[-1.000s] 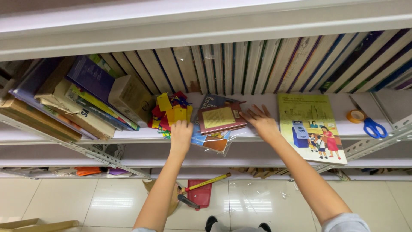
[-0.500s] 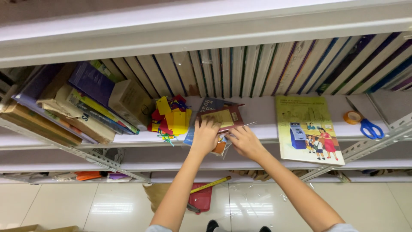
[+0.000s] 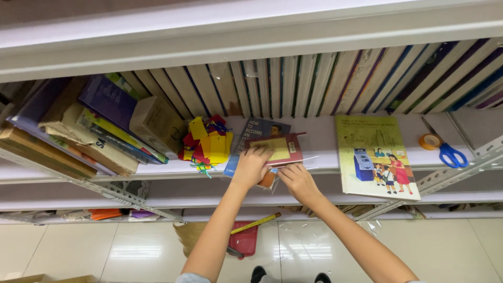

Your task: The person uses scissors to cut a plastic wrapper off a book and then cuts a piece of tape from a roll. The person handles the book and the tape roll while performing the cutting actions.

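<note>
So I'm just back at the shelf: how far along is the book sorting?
Done: a row of upright books lines the back. In hand: left hand and right hand grip the small maroon book. Left: yellow picture book lies flat, slumped book pile at left.

White metal shelving spans the view, a second tier below. A row of upright books fills the far side. Glossy pale tiled floor beneath reflects overhead light.
</note>
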